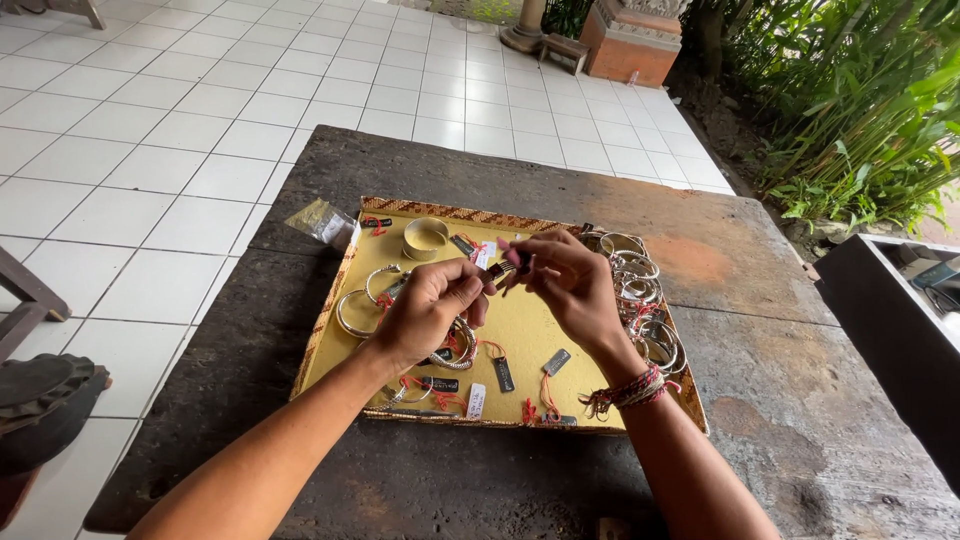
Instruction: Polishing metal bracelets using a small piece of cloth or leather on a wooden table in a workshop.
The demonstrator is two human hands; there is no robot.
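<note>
A flat yellow tray (520, 330) with a woven border lies on a dark wooden table (420, 170). On it rest several silver bangles and small tags on red strings. My left hand (432, 308) hovers over the tray's middle and pinches one end of a small dark piece (503, 269). My right hand (562, 277), wearing braided wrist cords, pinches the other end. Both hands meet above the tray. A wide gold-coloured cuff (425, 238) stands at the tray's far side. A stack of silver bangles (638, 285) fills the right edge.
A clear plastic packet (322, 220) lies on the table by the tray's far-left corner. White floor tiles (150, 150) spread to the left. A dark box (900, 330) stands at the right. Green plants (860, 100) grow beyond. A dark round object (40, 400) sits lower left.
</note>
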